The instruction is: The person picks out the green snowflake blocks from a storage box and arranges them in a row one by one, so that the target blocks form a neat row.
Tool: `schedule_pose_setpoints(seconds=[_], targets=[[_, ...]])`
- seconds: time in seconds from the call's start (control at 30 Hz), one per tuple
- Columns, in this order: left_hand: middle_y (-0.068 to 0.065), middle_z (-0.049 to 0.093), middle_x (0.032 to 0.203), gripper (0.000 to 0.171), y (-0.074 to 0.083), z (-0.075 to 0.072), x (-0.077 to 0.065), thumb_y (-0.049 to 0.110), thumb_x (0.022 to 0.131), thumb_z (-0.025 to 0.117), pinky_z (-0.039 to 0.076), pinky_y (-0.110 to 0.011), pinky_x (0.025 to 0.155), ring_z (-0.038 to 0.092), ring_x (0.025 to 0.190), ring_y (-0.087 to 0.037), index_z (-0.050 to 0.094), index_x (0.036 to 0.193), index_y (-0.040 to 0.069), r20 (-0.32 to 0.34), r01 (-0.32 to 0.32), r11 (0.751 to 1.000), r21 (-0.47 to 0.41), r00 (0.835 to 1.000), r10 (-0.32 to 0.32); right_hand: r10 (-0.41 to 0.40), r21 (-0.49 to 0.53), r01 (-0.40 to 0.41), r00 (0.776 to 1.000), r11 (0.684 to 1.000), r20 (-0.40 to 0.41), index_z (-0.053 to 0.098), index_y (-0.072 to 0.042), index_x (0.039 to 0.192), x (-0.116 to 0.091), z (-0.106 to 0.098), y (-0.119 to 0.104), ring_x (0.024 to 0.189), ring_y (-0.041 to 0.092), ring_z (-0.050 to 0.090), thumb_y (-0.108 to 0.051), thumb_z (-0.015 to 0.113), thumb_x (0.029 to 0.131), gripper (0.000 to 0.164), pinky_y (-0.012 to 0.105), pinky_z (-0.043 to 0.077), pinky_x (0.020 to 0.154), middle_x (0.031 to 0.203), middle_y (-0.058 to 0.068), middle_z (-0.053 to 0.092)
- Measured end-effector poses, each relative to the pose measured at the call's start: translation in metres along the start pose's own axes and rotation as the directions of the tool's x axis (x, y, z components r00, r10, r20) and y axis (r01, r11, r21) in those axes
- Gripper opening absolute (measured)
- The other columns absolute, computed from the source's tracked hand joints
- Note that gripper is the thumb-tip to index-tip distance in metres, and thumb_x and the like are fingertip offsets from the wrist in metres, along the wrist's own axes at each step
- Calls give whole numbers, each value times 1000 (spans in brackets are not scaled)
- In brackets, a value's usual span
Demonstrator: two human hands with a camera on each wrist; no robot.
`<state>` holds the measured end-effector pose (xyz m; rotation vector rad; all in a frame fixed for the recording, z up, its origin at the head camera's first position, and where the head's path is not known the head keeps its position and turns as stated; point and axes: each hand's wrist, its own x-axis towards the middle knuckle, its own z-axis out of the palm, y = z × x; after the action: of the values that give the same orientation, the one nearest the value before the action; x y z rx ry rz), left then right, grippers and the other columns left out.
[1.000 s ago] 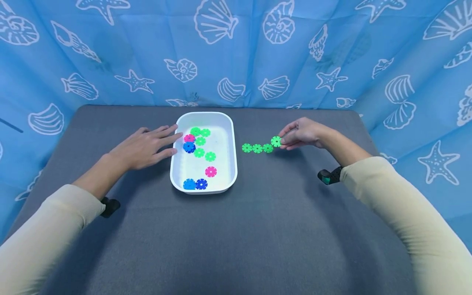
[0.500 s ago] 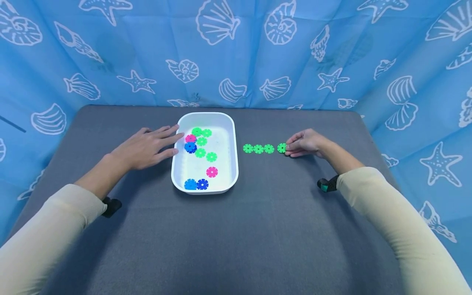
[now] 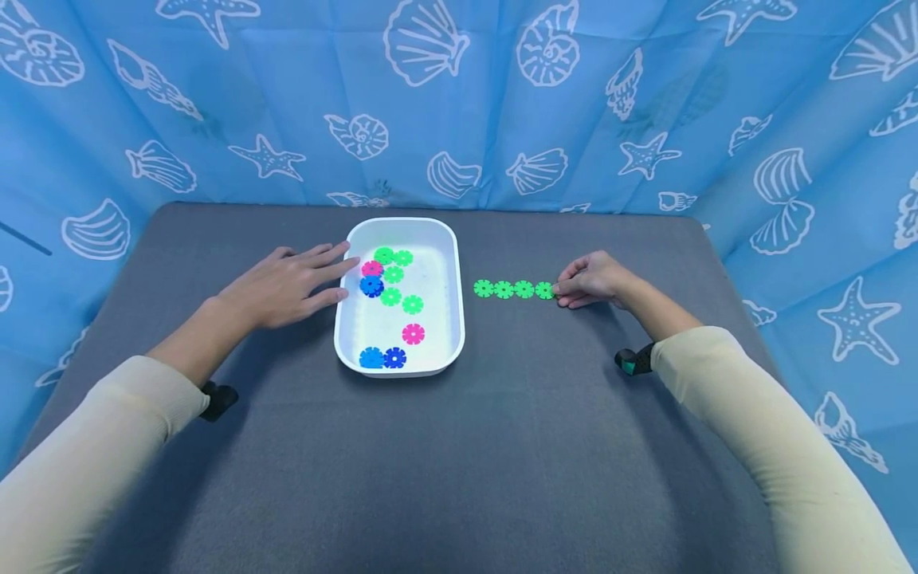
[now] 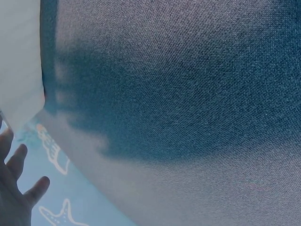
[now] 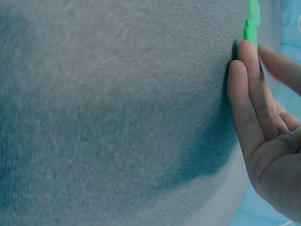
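Note:
A flat row of linked green toothed discs (image 3: 513, 289) lies on the grey table (image 3: 459, 446), right of a white tray (image 3: 402, 224). My right hand (image 3: 566, 292) rests on the table at the row's right end. Its straight fingertips (image 5: 245, 52) touch the last green disc (image 5: 252, 21), with the thumb held apart. My left hand (image 3: 337, 277) lies flat on the table, fingers extended against the tray's left rim, holding nothing. In the tray lie several loose green discs (image 3: 391, 275), two pink discs (image 3: 413, 333) and blue discs (image 3: 382, 358).
A blue curtain with shell and starfish prints (image 3: 459, 104) closes in the table at the back and both sides. The tray's white wall (image 4: 19, 61) fills the left edge of the left wrist view. Bare grey cloth stretches across the near half of the table.
The right hand lowered the raised end of the green row onto the table, straightening it into a flat line, and now only touches it. The left hand has stayed put.

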<state>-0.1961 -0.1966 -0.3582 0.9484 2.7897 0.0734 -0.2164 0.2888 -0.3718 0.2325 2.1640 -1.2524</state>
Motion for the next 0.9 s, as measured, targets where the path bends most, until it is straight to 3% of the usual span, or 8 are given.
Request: schedule_pose_setpoints(seconds=[0.23, 0.5, 0.77, 0.9], targets=[[-9, 19, 165, 65, 0, -1, 0, 48, 103, 47, 24, -67, 111, 22, 149, -36, 28, 158, 20, -4, 1, 1000, 2, 1000, -1, -28, -70, 26, 999, 997, -25, 60, 9, 111, -5, 0, -10, 75, 18, 73, -16, 71, 93, 32, 36, 60, 74, 88, 11, 74], [-10, 19, 165, 65, 1, -1, 0, 48, 103, 48, 25, -67, 111, 23, 149, -37, 29, 158, 19, -7, -1, 1000, 6, 1000, 1, -85, -103, 78, 994, 992, -64, 59, 8, 119, -12, 3, -39, 85, 25, 73, -22, 70, 95, 40, 42, 58, 83, 97, 17, 72], [-9, 19, 165, 66, 1, 0, 0, 49, 103, 47, 24, -67, 111, 22, 149, -37, 28, 158, 20, 1, 1, 1000, -3, 1000, -1, -152, -81, 153, 988, 985, 18, 58, 5, 128, -14, 13, -74, 104, 31, 69, -26, 66, 98, 44, 47, 51, 97, 110, 18, 71], [-9, 19, 165, 65, 1, 0, 0, 49, 103, 46, 24, -67, 111, 22, 149, -37, 28, 158, 20, 2, 2, 1000, -7, 1000, -2, -183, -71, 187, 981, 980, 58, 59, 3, 130, -14, 21, -90, 106, 29, 69, -27, 63, 99, 43, 45, 51, 97, 111, 16, 71]])
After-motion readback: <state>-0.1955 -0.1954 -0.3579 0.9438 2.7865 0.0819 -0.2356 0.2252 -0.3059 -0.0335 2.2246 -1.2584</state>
